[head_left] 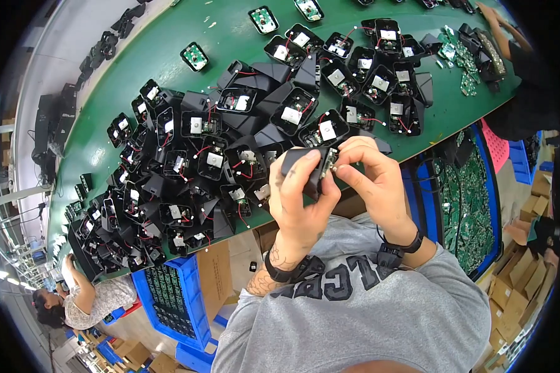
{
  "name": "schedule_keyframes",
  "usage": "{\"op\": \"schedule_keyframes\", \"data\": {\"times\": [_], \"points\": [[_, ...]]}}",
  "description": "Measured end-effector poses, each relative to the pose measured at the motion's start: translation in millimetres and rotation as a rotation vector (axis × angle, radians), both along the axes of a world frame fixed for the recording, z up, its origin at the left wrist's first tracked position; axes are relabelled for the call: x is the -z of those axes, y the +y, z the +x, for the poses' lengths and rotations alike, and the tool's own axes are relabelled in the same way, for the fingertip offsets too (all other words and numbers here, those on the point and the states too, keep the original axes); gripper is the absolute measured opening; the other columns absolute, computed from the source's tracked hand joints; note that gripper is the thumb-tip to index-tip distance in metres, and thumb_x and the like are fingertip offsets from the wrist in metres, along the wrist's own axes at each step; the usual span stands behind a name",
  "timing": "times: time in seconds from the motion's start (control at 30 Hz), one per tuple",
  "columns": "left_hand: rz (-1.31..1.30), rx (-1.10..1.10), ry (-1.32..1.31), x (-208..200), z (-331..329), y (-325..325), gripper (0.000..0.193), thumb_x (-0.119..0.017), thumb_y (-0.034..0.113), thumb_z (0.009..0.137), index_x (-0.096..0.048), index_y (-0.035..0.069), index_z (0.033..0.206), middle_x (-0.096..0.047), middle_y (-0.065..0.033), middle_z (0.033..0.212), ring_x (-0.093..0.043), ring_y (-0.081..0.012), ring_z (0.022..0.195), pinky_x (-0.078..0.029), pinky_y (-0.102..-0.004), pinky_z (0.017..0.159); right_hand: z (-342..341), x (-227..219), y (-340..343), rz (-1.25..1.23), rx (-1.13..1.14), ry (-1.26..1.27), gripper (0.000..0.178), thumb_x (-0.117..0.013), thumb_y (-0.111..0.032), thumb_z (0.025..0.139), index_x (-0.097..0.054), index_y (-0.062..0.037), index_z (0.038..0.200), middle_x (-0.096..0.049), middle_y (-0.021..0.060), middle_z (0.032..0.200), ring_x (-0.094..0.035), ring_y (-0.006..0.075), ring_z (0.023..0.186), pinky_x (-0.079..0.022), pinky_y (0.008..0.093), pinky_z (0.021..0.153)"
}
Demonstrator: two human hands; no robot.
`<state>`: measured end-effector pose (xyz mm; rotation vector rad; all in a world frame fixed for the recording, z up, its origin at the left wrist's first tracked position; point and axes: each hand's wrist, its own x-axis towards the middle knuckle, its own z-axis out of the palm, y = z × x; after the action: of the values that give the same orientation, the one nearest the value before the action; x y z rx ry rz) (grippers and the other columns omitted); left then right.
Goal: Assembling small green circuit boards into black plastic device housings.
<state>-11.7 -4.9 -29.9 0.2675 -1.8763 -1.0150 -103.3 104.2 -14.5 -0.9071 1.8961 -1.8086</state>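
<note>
My left hand (298, 193) grips a black plastic housing (298, 163), tilted up over the table's near edge. A small green circuit board (330, 163) shows at the housing's right side. My right hand (372, 177) is closed in a pinch at that board; what lies between its fingertips is too small to make out. Just beyond my hands, a heap of similar black housings (255, 124) spreads over the green table (137, 62). Many of them lie with the open side up, showing silver metal blocks, boards and thin red wires with white connectors.
Three separate housings with green boards, one of them a near one (195, 56), lie toward the far side. Loose boards (460, 59) are piled at the far right near another person's arm (504, 28). Blue bins (177, 298) of boards stand below the table; another person (87, 301) sits left.
</note>
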Motion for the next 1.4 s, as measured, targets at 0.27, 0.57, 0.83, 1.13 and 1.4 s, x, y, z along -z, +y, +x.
{"op": "schedule_keyframes", "data": {"times": [0.27,0.57,0.83,1.13,1.4], "points": [[-0.096,0.017,0.023,-3.5,-1.9,-2.0,0.055,-0.072,-0.006,0.068,-0.055,0.006,0.119,-0.063,-0.0131,0.103,-0.061,-0.0334,0.092,-0.052,-0.0402,0.077,1.9,4.2,-1.2,-0.074,-0.033,-0.256,0.009,-0.069,-0.008,0.083,-0.065,0.0000,0.086,-0.062,0.0053,0.092,-0.054,0.0163,0.095,-0.041,0.0307,0.089],[-0.149,-0.035,0.028,-1.1,-2.0,-1.6,0.058,-0.073,-0.007,0.064,-0.058,0.008,0.118,-0.062,-0.0145,0.104,-0.063,-0.0316,0.089,-0.055,-0.0363,0.070,5.2,3.8,-3.7,-0.061,-0.004,-0.355,0.011,-0.067,-0.009,0.086,-0.064,0.0002,0.091,-0.060,0.0030,0.094,-0.053,0.0117,0.095,-0.042,0.0260,0.085],[-0.234,-0.103,0.014,-3.5,-0.2,-4.3,0.053,-0.075,-0.005,0.058,-0.067,0.010,0.108,-0.060,-0.0160,0.108,-0.065,-0.0277,0.082,-0.057,-0.0324,0.063,3.9,-4.4,-4.8,-0.036,-0.088,-0.510,0.010,-0.061,-0.009,0.092,-0.061,0.0001,0.097,-0.060,0.0003,0.098,-0.055,0.0069,0.089,-0.045,0.0223,0.081],[-0.204,-0.039,-0.008,-3.7,3.9,-5.5,0.051,-0.073,-0.006,0.059,-0.066,0.010,0.107,-0.063,-0.0133,0.103,-0.066,-0.0267,0.079,-0.056,-0.0325,0.064,-0.7,3.8,-7.5,-0.161,-0.133,-0.573,0.024,-0.070,-0.005,0.083,-0.052,-0.0054,0.098,-0.052,-0.0014,0.092,-0.051,0.0065,0.087,-0.043,0.0236,0.080],[0.834,0.403,-0.129,-29.9,-0.4,-11.4,0.046,-0.057,-0.004,0.086,-0.042,0.002,0.129,-0.054,-0.0113,0.116,-0.058,-0.0176,0.099,-0.055,-0.0296,0.078,-29.2,-29.2,-5.7,-0.077,-0.069,0.501,0.042,-0.082,-0.011,0.062,-0.067,-0.0076,0.101,-0.060,0.0142,0.116,-0.051,0.0284,0.115,-0.044,0.0377,0.091]]}}
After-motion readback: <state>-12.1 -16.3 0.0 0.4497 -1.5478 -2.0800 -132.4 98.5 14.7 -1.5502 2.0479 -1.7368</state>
